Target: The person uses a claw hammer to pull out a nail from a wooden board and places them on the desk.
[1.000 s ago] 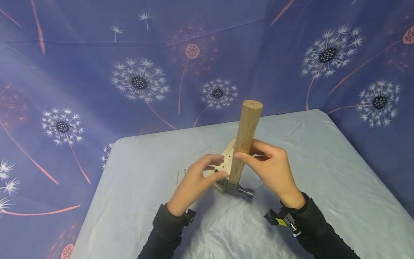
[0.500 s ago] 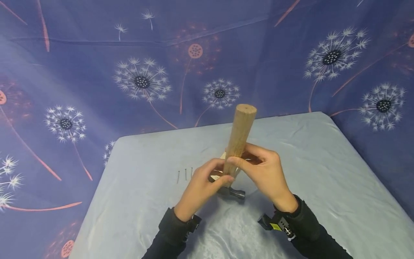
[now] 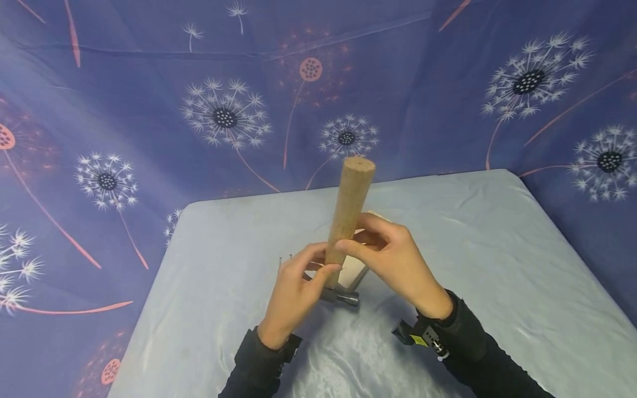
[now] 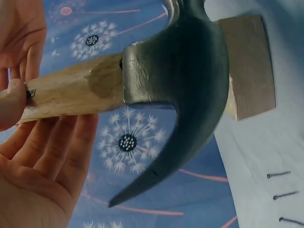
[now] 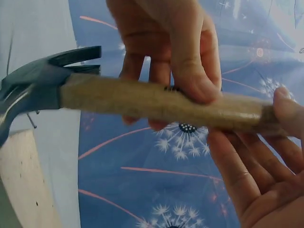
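A claw hammer [image 3: 350, 204] with a pale wooden handle stands nearly upright above the table, its dark metal head pointing down. My left hand [image 3: 293, 290] pinches the handle low down, near the head, with thumb on one side and fingers on the other. A little higher, my right hand [image 3: 400, 262] also holds the handle between thumb and fingers. The curved claw [image 4: 190, 123] shows large in the left wrist view. Behind the hammer lies a light wooden block [image 3: 352, 271] with small dark holes, partly hidden by the hands and handle.
Several nails [image 4: 285, 195] lie on the pale cloth-covered table [image 3: 239, 243], left of the block and partly behind my left hand in the head view. A blue dandelion-print cloth [image 3: 408, 110] hangs behind the table.
The hammer has moved left across the front of the block, carried by the right hand. My left hand, its fingers apart near the head earlier, has come to grip the lower handle.
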{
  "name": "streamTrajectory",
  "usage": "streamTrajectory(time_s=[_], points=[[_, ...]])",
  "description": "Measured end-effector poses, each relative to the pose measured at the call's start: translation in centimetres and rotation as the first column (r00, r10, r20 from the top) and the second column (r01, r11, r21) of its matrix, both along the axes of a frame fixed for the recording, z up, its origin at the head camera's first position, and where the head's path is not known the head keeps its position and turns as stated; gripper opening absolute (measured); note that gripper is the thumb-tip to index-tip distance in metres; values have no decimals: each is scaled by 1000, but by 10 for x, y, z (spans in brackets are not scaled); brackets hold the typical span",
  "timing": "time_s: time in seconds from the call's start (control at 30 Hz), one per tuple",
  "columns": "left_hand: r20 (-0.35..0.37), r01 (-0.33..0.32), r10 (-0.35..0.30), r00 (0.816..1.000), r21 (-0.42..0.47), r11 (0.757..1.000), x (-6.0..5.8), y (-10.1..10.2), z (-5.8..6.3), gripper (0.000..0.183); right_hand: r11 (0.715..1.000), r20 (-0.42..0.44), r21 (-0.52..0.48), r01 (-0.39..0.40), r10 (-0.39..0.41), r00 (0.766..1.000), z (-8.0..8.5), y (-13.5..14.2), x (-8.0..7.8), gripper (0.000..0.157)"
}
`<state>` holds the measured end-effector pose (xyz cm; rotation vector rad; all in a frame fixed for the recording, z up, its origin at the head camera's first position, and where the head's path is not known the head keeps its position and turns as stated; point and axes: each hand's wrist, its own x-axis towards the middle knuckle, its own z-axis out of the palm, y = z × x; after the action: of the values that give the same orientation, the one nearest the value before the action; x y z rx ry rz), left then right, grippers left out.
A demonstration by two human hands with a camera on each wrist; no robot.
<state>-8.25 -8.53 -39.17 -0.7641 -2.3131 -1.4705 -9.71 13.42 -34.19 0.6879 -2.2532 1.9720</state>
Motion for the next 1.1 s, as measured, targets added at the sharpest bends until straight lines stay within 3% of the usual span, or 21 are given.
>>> streamTrajectory(time_s=[0.2, 0.37, 0.47, 0.6, 0.73, 0.9, 1.0, 1.1], points=[[29, -123, 122, 992, 26, 992, -1, -21, 7, 34, 1000, -41, -26, -5, 3, 999, -9, 18, -8, 24], [109, -239, 238, 965, -11, 971, -2, -43, 14, 34, 997, -29, 50, 60, -58, 998, -26, 46, -14, 17], [180, -313, 325, 929, -90, 945, -4, -59, 16, 34, 990, -14, 113, 90, -89, 996, -34, 60, -13, 17], [315, -362, 400, 861, -173, 916, -9, -84, 6, 39, 985, -10, 133, 110, -110, 994, -43, 71, -10, 18], [477, -324, 370, 797, -178, 929, -17, -109, -11, 43, 990, -35, 97, 99, -96, 995, -50, 74, -8, 20], [583, -304, 354, 732, -186, 934, -23, -130, -29, 44, 992, -60, 84, 95, -91, 994, -57, 74, -7, 21], [626, -292, 341, 701, -185, 939, -25, -135, -36, 43, 988, -65, 104, 112, -106, 992, -60, 75, -5, 19], [656, -271, 319, 684, -177, 946, -28, -136, -41, 43, 984, -62, 123, 131, -125, 990, -62, 77, -2, 18]])
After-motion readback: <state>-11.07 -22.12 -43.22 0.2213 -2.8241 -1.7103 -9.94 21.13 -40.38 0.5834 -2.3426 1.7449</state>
